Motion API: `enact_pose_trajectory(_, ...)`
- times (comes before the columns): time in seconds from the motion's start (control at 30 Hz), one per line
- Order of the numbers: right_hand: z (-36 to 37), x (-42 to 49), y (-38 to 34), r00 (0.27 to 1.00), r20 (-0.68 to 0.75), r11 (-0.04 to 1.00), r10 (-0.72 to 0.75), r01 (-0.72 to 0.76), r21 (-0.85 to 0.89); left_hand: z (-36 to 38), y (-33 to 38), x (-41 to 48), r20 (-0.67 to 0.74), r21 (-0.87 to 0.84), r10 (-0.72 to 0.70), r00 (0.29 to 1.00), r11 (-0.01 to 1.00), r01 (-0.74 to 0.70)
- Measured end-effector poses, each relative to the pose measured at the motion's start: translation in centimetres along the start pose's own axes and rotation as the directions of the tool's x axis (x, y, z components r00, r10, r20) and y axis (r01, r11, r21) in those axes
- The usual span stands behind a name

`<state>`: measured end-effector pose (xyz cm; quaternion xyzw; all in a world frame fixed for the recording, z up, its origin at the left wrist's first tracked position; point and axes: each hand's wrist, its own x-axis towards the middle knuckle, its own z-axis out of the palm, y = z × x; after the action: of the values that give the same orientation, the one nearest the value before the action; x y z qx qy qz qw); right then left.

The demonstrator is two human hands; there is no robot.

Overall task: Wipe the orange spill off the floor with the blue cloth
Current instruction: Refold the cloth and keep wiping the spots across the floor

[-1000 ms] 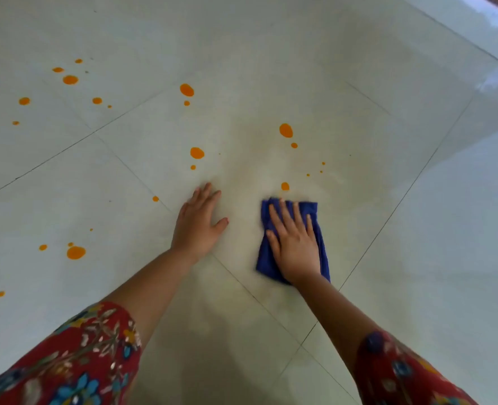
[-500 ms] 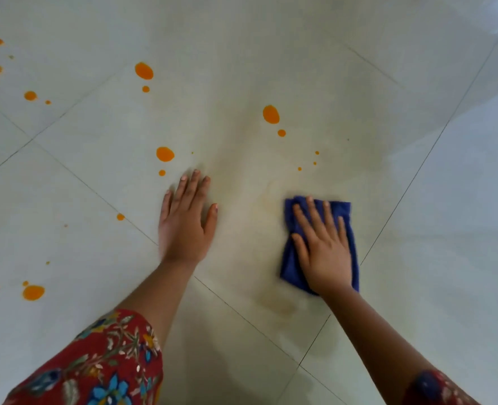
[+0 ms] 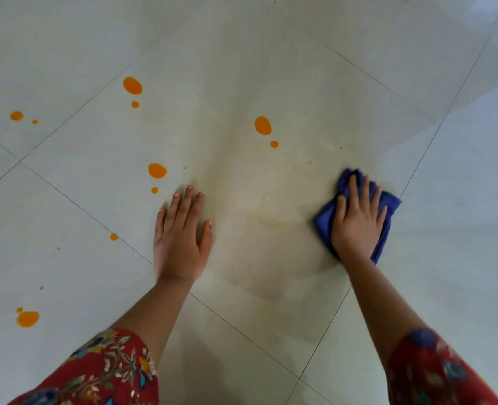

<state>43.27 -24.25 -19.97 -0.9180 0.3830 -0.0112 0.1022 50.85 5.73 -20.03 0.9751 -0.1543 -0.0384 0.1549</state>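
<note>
The blue cloth lies folded on the pale tiled floor, at the right of centre. My right hand presses flat on it with straight, spread fingers. My left hand rests flat on the floor to the left, fingers straight. Orange spill drops are scattered ahead and to the left: one ahead between my hands, one just beyond my left fingertips, one farther back. A faint yellowish smear marks the tile between my hands.
More orange drops lie at the far left and at the lower left. Dark grout lines cross the floor diagonally. My red floral sleeves fill the bottom corners.
My right hand has slid the cloth to the right and slightly forward, leaving a faint smear. The small drops near the cloth are gone. My left hand stays flat on the floor.
</note>
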Motion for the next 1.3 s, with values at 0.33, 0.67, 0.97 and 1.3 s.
enact_pose_trajectory(0.33, 1.1, 2.3, -9.2, 0.851, 0.137, 0.862, -0.507, 0.505, 0.051, 0.2, -0.2, 0.0, -0.012, 0.007, 0.004, 1.000, 1.000, -0.004)
enact_pose_trajectory(0.67, 1.9, 7.2, -12.1, 0.975, 0.071, 0.977, -0.212, 0.210, 0.033, 0.2, -0.2, -0.1, -0.022, 0.026, 0.000, 1.000, 1.000, 0.001)
enact_pose_trajectory(0.97, 1.4, 5.5, -6.6, 0.976, -0.006, 0.976, -0.218, 0.218, 0.008, 0.3, 0.0, -0.1, -0.019, 0.047, -0.001, 1.000, 0.999, 0.002)
enact_pose_trajectory(1.3, 2.3, 4.5, -11.8, 0.587, 0.145, 0.598, -0.797, 0.800, 0.050, 0.2, -0.1, 0.0, -0.005, 0.037, -0.004, 1.000, 0.999, 0.004)
